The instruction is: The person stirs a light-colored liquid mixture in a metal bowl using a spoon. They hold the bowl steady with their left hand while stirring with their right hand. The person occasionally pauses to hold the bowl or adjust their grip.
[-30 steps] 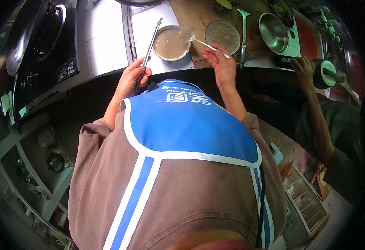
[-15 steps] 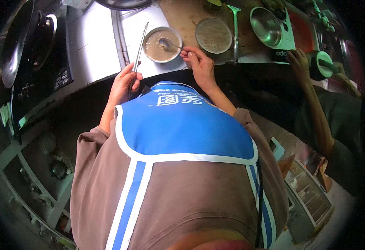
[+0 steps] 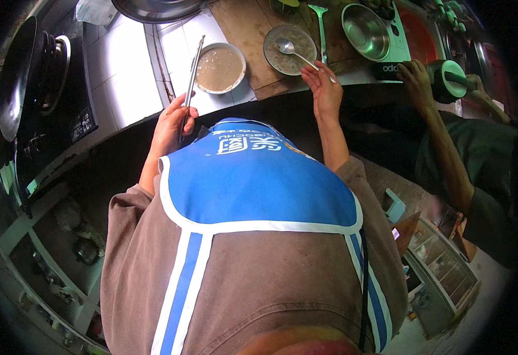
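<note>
My left hand (image 3: 173,123) is closed around a pair of long, thin chopsticks (image 3: 195,70), pointing up and away beside the left rim of a round bowl (image 3: 217,92). Cloudy grey-brown liquid (image 3: 220,68) with pale flecks at its edge fills the bowl. To the right, my right hand (image 3: 327,94) grips the end of a metal spoon (image 3: 284,45) by its handle. The spoon's head is over a shallow round dish (image 3: 267,57) holding something greyish; whether it touches the contents I cannot tell.
A wooden board (image 3: 235,23) lies under the dish. Near it are a flared-head tool (image 3: 322,35) and a metal bowl (image 3: 365,32). A co-worker's hand (image 3: 415,83) is at the right, by a green-and-white round object (image 3: 453,81). A wok (image 3: 19,77) stands left.
My right hand has carried the spoon out of the bowl of liquid and rightward to over the dish. My left hand still holds the chopsticks. The view has shifted slightly.
</note>
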A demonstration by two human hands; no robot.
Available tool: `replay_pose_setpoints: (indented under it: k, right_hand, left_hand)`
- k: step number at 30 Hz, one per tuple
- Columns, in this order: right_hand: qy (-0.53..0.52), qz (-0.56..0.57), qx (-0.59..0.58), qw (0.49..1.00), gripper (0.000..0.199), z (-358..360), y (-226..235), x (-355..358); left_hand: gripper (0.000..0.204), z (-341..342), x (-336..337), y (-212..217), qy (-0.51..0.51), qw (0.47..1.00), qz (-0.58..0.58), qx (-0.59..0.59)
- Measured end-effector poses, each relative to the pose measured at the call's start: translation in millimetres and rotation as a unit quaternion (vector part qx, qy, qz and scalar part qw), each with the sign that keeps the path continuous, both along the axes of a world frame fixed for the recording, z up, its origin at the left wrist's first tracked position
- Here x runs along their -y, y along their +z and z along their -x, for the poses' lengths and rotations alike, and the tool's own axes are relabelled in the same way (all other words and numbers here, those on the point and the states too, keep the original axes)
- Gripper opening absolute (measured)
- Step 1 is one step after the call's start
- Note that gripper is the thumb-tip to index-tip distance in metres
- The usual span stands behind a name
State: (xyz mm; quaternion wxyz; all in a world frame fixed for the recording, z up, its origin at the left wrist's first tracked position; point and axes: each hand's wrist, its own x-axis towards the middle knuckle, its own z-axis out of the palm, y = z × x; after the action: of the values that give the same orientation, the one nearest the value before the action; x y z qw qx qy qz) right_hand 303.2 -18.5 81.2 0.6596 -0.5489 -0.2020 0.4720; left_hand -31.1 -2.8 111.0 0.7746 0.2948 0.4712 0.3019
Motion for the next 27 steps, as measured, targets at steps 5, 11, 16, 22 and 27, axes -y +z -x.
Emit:
replay_pose_setpoints:
  k: [5,11,16,22,27]
  right_hand:
    - [-0.009,-0.003,-0.008,1.000,0.026,-1.1,-15.3,-7.7]
    - [-0.023,0.010,-0.022,0.999,0.025,0.5,-19.4,-14.8]
    - [-0.018,0.002,-0.027,0.999,0.026,-0.1,-12.4,-12.4]
    - [0.014,-0.014,-0.026,0.999,0.026,6.1,5.8,-9.0]
    - [0.054,0.001,-0.035,0.998,0.025,25.8,23.1,-7.7]
  left_hand:
    - [0.038,1.9,0.5,-1.9,-0.001,1.000,0.000,0.005]
    - [0.037,6.0,1.9,-3.0,0.009,1.000,-0.001,-0.006]
    - [0.035,6.5,1.5,1.3,0.011,1.000,0.002,-0.014]
    - [0.037,5.7,1.0,2.6,0.007,1.000,0.002,-0.013]
    - [0.039,7.1,0.1,-2.8,0.002,1.000,-0.005,0.016]
